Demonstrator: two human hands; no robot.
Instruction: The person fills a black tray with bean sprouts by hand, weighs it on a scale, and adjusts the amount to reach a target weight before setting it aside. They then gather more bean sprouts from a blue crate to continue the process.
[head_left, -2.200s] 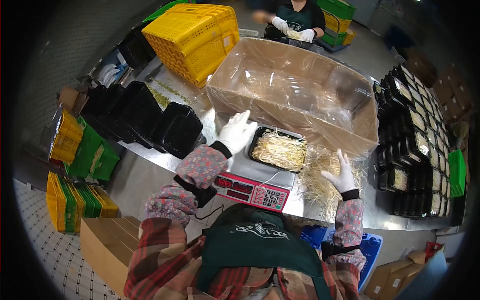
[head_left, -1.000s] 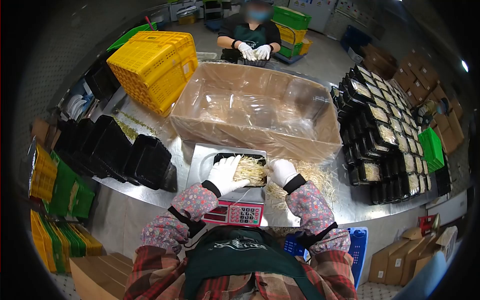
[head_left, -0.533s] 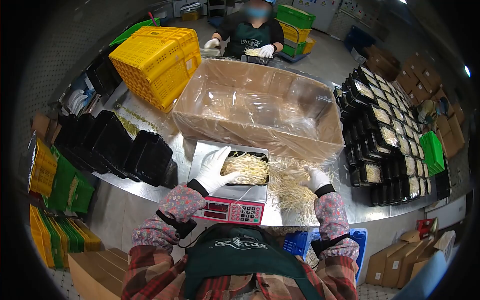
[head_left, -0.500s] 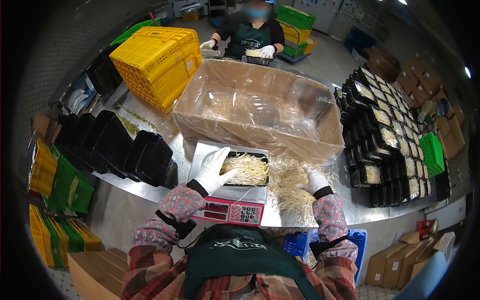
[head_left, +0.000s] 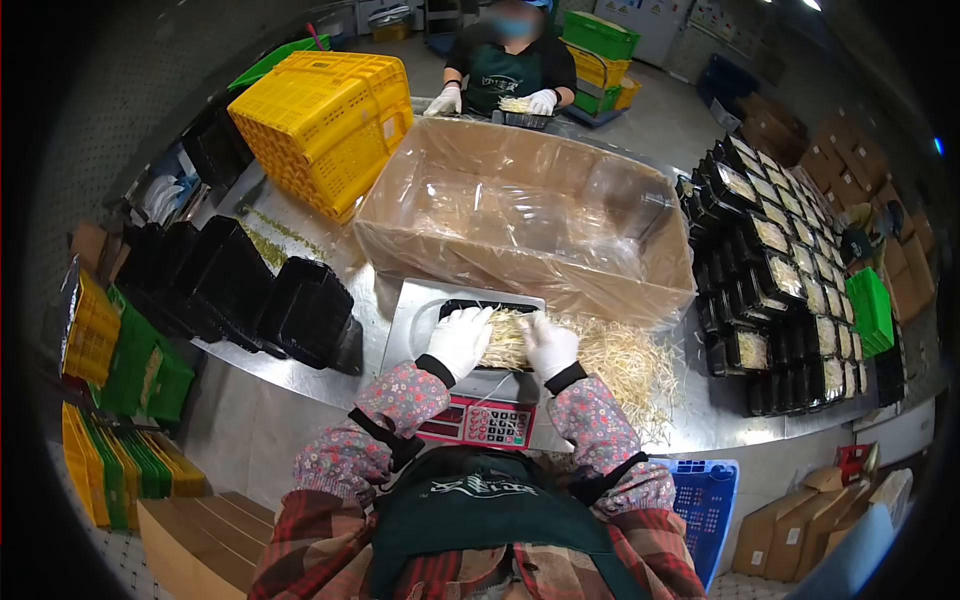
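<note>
A black plastic tray (head_left: 452,307) of bean sprouts (head_left: 508,342) rests on the platform of a digital scale (head_left: 403,328) with a red keypad panel. Over the tray's left side, my gloved left hand (head_left: 458,343) has its fingers curled onto the sprouts. My gloved right hand (head_left: 551,346) is at the tray's right side, fingers drawn together on sprouts there; its fingertips are partly hidden. Right of the scale lies a loose pile of bean sprouts (head_left: 632,372) on the metal table (head_left: 745,430).
Behind the scale stands a plastic-lined cardboard box (head_left: 520,250). Stacks of empty black trays (head_left: 305,310) and a yellow crate (head_left: 320,120) are at left; filled packs (head_left: 770,280) are piled at right. Across the table, a person (head_left: 508,70) handles another tray (head_left: 525,119).
My right hand has moved left from the loose pile to the tray. My left hand has shifted right over the sprouts, its fingers now curled. The view has shifted slightly.
</note>
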